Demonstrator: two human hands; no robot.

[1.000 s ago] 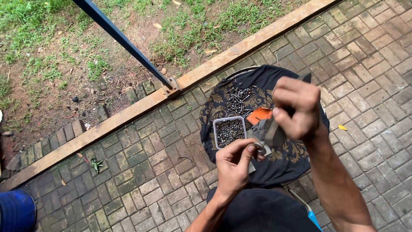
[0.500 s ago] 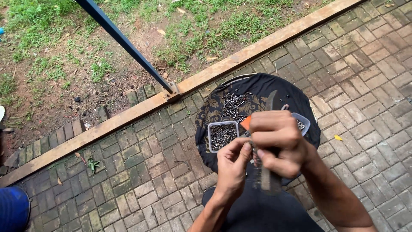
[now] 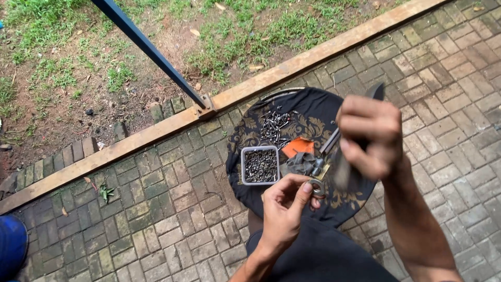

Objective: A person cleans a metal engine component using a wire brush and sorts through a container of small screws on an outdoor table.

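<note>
My left hand (image 3: 284,209) pinches a small round metal ring (image 3: 317,188) between thumb and fingers, just above a black patterned cloth (image 3: 302,125) spread over a round surface. My right hand (image 3: 368,136) is raised beside it, fingers curled around a dark-handled tool (image 3: 374,93) that is blurred. On the cloth sit a small square plastic tub of dark screws (image 3: 260,165), a loose pile of screws (image 3: 274,124), an orange piece (image 3: 297,147) and a few grey metal parts (image 3: 308,164).
Brick paving (image 3: 156,209) surrounds the cloth. A wooden beam (image 3: 292,65) borders it, with grass and bare soil (image 3: 78,68) beyond. A dark blue metal pole (image 3: 151,52) slants down to a bracket on the beam. A blue object (image 3: 10,245) sits at the lower left.
My right hand has moved up and to the right, away from my left hand, with the tool in it. My left hand stays low with the ring.
</note>
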